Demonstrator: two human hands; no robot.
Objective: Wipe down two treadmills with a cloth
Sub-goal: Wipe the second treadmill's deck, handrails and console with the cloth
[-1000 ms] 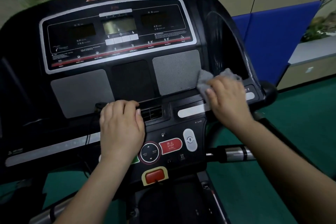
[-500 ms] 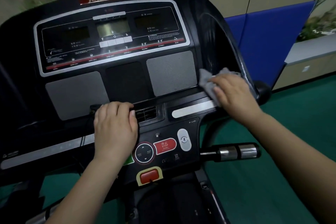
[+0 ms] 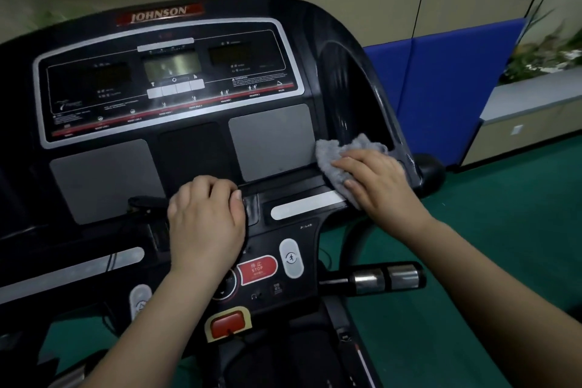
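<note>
Treadmill console [image 3: 176, 79]: right hand [image 3: 378, 183] presses grey cloth [image 3: 333, 154].

We see our left hand [image 3: 206, 224] and right hand [image 3: 376, 181] bare, no rings or gloves, and both forearms uncovered with no sleeve showing anywhere.

My head view is dim and soft overall. I see pale glare on the small central display window [image 3: 171, 64] of the black glossy treadmill console [image 3: 333, 41], with faint streaked reflections on its curved right side. Left of the console, detail sinks into shadow. Straight wall seams bow near the frame edges; printed labels blur.
</note>
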